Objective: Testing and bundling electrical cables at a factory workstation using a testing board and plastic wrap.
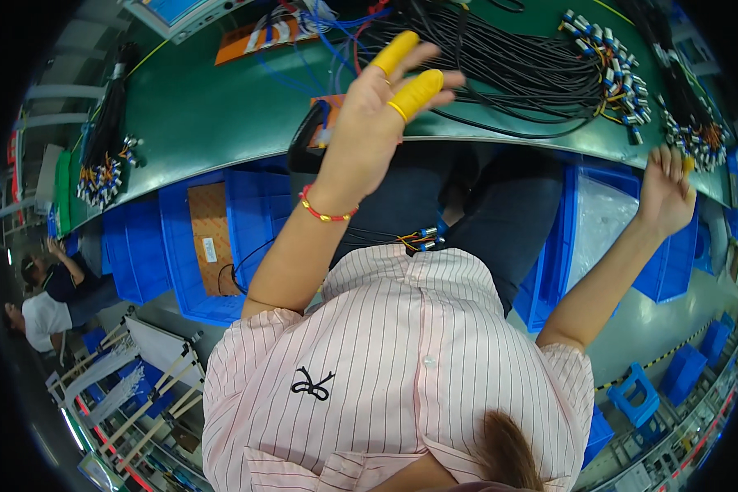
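My left hand (377,115) hovers over the front edge of the green bench, fingers stretched and spread, with yellow finger cots on two of them. Nothing shows in its grasp. Just below it lie an orange block (334,107) and a black curved handle (306,138). A fan of black cables (517,78) ends to the right in a cluster of silver-and-blue connectors (623,78). My right hand (668,193) is at the bench's right front edge beside another connector bundle (701,143); its fingers are curled, and whatever they may hold is hidden.
A cable bundle (102,156) hangs at the bench's left end. Blue bins (172,254) stand beneath the front edge. Several cables with connectors (422,238) lie across my lap. An orange board (262,39) with wires lies at the back. Two people are far left.
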The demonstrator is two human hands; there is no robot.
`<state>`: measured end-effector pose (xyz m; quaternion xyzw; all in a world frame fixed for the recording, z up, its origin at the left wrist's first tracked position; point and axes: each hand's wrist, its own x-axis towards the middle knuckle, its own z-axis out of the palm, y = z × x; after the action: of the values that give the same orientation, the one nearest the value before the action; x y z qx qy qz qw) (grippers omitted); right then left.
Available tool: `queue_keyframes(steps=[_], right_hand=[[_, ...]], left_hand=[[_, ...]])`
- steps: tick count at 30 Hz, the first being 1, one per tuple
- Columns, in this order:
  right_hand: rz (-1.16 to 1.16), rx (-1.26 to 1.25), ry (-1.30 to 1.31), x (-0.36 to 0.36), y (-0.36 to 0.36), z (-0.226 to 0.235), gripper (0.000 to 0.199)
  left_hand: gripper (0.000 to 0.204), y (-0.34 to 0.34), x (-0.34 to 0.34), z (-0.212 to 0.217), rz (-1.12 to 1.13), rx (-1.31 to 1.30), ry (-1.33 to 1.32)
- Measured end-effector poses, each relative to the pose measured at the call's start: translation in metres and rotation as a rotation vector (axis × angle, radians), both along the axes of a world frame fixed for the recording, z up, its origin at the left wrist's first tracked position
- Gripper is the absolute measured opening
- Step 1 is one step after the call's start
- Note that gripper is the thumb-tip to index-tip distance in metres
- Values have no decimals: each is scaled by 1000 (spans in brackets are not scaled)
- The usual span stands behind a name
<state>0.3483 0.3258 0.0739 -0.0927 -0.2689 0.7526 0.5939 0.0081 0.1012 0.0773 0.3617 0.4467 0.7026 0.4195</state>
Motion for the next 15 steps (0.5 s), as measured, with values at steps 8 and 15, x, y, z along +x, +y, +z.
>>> queue_keyframes(steps=[8,15], right_hand=[[249,15,-33,-29,92,-26,42],[21,288,-484,-65,119,-36,36]], left_hand=[[29,-62,-7,-36,-362,-359,241],[19,-116,8,-96,-275,-602,1020]])
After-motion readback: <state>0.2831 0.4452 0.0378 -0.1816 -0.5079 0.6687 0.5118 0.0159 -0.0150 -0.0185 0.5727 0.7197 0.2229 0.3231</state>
